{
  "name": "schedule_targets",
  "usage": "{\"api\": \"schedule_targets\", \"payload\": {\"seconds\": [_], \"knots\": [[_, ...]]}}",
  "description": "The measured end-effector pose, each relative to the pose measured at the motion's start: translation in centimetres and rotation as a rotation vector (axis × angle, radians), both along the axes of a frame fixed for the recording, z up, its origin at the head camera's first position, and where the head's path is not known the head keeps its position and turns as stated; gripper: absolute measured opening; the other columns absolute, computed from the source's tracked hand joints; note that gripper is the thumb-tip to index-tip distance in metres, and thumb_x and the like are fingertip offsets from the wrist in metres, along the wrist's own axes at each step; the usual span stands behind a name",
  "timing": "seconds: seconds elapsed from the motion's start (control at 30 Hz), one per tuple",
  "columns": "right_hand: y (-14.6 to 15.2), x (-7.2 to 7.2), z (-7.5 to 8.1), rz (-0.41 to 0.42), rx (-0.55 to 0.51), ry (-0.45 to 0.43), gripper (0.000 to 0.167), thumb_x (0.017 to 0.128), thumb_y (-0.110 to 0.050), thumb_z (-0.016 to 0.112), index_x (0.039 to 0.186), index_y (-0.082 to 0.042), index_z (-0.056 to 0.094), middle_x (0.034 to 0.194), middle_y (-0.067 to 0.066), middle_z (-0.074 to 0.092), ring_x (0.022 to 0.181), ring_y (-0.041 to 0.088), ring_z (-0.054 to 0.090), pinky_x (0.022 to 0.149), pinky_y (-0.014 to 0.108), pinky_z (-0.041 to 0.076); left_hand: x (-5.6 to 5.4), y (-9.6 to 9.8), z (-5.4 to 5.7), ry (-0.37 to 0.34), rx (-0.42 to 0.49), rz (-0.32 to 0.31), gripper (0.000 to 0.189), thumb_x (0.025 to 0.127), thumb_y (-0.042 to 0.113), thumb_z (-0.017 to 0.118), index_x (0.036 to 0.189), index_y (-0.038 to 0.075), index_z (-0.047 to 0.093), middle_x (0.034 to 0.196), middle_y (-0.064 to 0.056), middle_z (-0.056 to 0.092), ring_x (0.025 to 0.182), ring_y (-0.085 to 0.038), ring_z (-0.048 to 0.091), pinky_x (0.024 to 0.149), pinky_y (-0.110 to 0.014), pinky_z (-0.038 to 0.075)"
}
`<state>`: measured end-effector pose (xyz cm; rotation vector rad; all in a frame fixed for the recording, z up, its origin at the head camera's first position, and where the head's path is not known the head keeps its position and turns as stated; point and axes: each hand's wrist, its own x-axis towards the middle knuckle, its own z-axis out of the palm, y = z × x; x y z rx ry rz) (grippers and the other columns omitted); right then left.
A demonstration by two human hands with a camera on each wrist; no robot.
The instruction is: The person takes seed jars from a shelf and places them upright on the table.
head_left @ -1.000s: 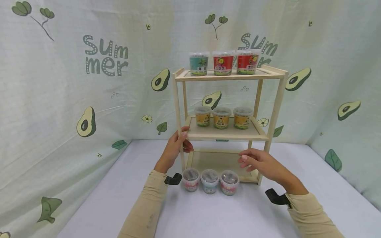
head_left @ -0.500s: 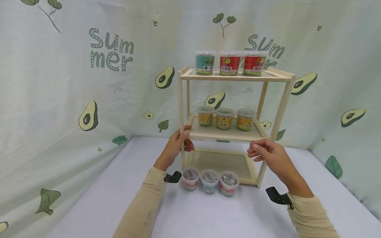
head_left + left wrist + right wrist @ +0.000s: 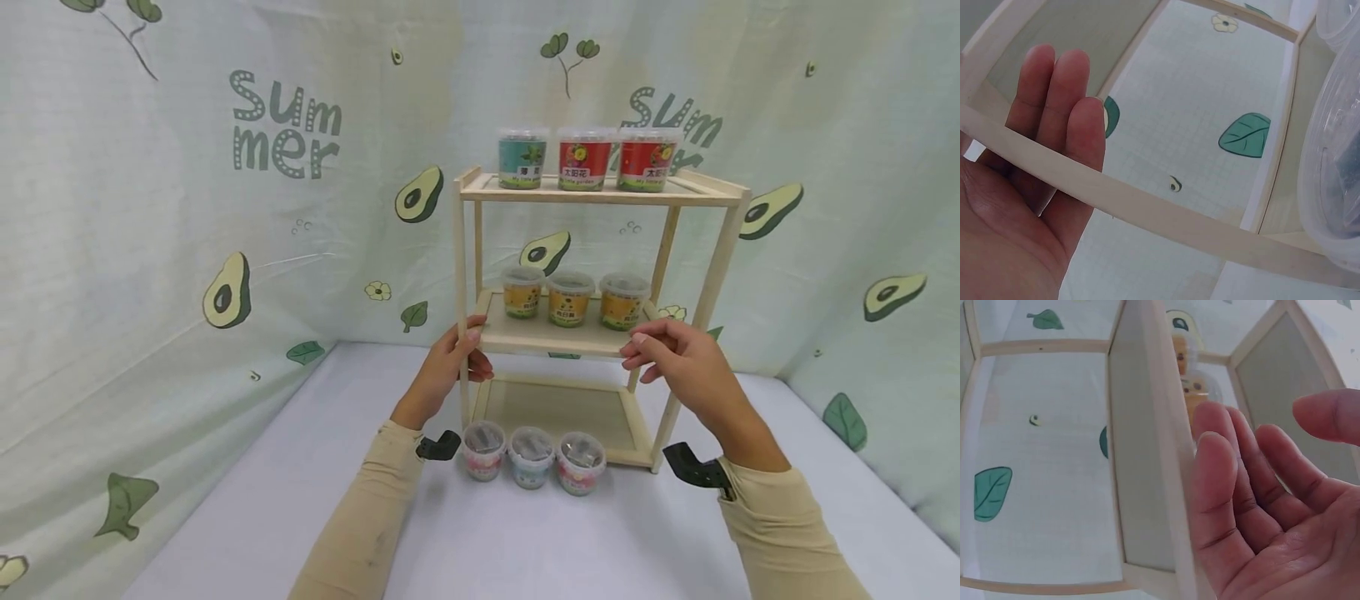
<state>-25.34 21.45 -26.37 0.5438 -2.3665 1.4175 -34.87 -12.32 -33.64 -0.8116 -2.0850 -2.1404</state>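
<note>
My left hand point(image 3: 442, 371) grips the left front post point(image 3: 1166, 215) of a small wooden shelf rack point(image 3: 555, 344); its fingers pass behind the post. Just before the right part of the middle shelf is my right hand point(image 3: 690, 367), its fingers loosely bent. Nothing lies between them in the right wrist view. On that shelf stand three yellow-orange lidded cups point(image 3: 570, 302), the right-hand one close behind the right fingertips. Up top are a teal cup point(image 3: 522, 162) and two red cups point(image 3: 583, 162).
On the white table point(image 3: 540, 554), a pink cup point(image 3: 483, 458), a light blue cup point(image 3: 532, 462) and another pink cup point(image 3: 581, 468) stand in a row before the bottom shelf point(image 3: 555, 412). A printed curtain point(image 3: 337, 225) hangs behind and at both sides.
My right hand has risen from the bottom shelf to the middle shelf's front edge. The left hand keeps its hold on the post. The view has shifted slightly.
</note>
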Motion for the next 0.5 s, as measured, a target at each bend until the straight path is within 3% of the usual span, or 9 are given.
{"api": "schedule_targets", "payload": {"seconds": [0.23, 0.4, 0.5], "knots": [[-1.2, -1.2, 2.0, -0.118, -0.014, -0.003, 0.043, 0.105, -0.032, 0.053, 0.127, 0.005, 0.055, 0.117, 0.022, 0.063, 0.094, 0.018, 0.068, 0.072, 0.023, 0.057, 0.2, -0.3, 0.1, 0.022, 0.005, 0.019, 0.047, 0.106, 0.038, 0.05, 0.149, 0.017, 0.046, 0.083, -0.018, 0.065, 0.075, -0.025, 0.068, 0.075, -0.041, 0.058], [-1.8, -1.7, 2.1, -0.226, -0.019, -0.036, 0.05, 0.103, -0.032, 0.05, 0.138, 0.004, 0.046, 0.122, 0.022, 0.058, 0.096, 0.027, 0.066, 0.07, 0.02, 0.054, 0.2, -0.1, 0.0, 0.009, 0.007, 0.007, 0.048, 0.106, 0.039, 0.049, 0.149, 0.016, 0.046, 0.082, -0.016, 0.065, 0.075, -0.025, 0.068, 0.077, -0.042, 0.057], [-2.0, -1.8, 2.3, -0.299, -0.021, -0.067, 0.061, 0.1, -0.033, 0.051, 0.147, 0.003, 0.035, 0.128, 0.024, 0.055, 0.093, 0.031, 0.067, 0.072, 0.024, 0.053, 0.1, 0.1, -0.1, 0.015, 0.01, 0.009, 0.048, 0.106, 0.04, 0.05, 0.148, 0.017, 0.047, 0.081, -0.014, 0.065, 0.074, -0.025, 0.068, 0.076, -0.041, 0.058]]}}
